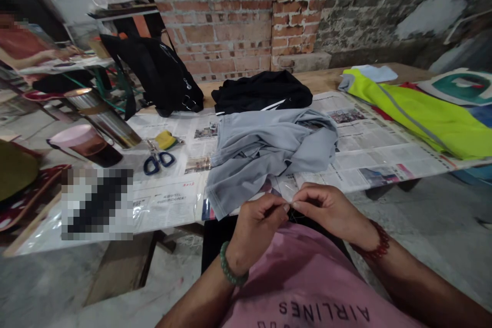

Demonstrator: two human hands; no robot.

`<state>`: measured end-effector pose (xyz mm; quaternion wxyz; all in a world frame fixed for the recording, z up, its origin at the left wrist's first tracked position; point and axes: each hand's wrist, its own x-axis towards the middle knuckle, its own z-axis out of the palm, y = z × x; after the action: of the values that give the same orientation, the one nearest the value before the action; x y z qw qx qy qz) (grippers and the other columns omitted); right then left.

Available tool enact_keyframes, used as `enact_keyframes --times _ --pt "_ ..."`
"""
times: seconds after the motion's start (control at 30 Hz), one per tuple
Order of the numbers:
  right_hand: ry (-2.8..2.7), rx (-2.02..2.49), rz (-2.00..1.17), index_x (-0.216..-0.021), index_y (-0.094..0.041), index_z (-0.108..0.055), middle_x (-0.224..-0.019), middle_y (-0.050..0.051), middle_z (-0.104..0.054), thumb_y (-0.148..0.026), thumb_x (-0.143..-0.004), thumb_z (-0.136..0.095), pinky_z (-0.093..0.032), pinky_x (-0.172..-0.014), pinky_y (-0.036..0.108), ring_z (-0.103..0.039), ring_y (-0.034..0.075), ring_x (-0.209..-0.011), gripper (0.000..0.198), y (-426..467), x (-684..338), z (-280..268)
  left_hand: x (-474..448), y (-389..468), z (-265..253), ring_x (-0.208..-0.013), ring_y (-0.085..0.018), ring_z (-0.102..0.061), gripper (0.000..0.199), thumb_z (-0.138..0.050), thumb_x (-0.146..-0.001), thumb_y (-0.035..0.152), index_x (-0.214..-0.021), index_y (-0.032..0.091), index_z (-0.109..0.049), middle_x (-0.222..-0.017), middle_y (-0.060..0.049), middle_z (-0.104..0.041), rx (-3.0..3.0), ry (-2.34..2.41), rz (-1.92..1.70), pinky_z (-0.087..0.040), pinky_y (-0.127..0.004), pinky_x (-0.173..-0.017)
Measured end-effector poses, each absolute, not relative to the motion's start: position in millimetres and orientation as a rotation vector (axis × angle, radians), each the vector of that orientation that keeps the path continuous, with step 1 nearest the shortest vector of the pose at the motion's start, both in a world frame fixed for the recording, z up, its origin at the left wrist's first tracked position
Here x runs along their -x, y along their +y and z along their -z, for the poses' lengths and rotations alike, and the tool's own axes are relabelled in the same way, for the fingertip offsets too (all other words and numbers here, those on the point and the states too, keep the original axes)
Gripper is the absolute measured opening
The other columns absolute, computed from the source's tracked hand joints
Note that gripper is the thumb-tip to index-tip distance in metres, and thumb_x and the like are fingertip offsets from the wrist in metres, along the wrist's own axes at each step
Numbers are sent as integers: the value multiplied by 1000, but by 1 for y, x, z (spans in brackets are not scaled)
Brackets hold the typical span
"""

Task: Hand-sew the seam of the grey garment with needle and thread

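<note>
My left hand (265,218) and my right hand (323,207) meet fingertip to fingertip above my lap, at the table's near edge. Both are closed in a pinch. Fine pale strands that look like thread (295,215) show faintly at the fingertips; anything smaller between them is too tiny to make out. Just beyond the hands lies a crumpled grey garment (265,138), one end reaching the table edge. Behind it rests a folded black garment with white trim (265,92). Blue-handled scissors (157,159) lie to the left, beside a small yellow-and-green object (166,140).
Newspaper under clear plastic (161,200) covers the table. A steel tumbler (103,118), a cup of dark drink (88,143) and a black bag (161,77) stand left. At right lie a neon-yellow garment (415,107) and an iron (461,84). Another person (26,41) sits far left.
</note>
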<state>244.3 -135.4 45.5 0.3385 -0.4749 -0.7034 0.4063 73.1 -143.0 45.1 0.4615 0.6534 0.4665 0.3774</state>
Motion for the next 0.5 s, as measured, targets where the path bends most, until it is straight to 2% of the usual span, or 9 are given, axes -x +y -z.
enact_keyframes --times 0.1,0.2,0.37,0.5 --pt "-1852 1240 -1035 -67 -18 -62 -66 -1 -56 -20 -76 -53 -41 -60 22 -53 10 -62 13 -135 -246 -46 -73 -143 -43 -50 -9 -50 14 -56 -76 22 -69 17 -67 -58 1 -60 -1535 1161 -914 -40 -18 -45" --pt "-1879 1226 -1012 -67 -19 -62 -66 -1 -56 -19 -76 -52 -41 -60 21 -53 10 -62 13 -134 -245 -46 -73 -143 -40 -52 -10 -52 10 -59 -73 21 -77 19 -68 -60 1 -61 -1547 1177 -939 -40 -18 -43" --pt "-1908 1222 -970 -65 -19 -61 -65 -2 -56 -15 -75 -52 -40 -58 20 -52 9 -61 14 -135 -243 -45 -73 -145 -37 -53 -10 -54 23 -62 -71 17 -93 20 -63 -61 2 -62 -1611 1204 -986 -43 -19 -48" --pt "-1937 1230 -945 -64 -18 -61 -65 -2 -55 -11 -74 -51 -39 -57 20 -52 9 -61 16 -137 -242 -45 -74 -145 -40 -56 -10 -56 19 -60 -73 15 -91 20 -65 -65 1 -65 -1742 1186 -1007 -43 -20 -53"
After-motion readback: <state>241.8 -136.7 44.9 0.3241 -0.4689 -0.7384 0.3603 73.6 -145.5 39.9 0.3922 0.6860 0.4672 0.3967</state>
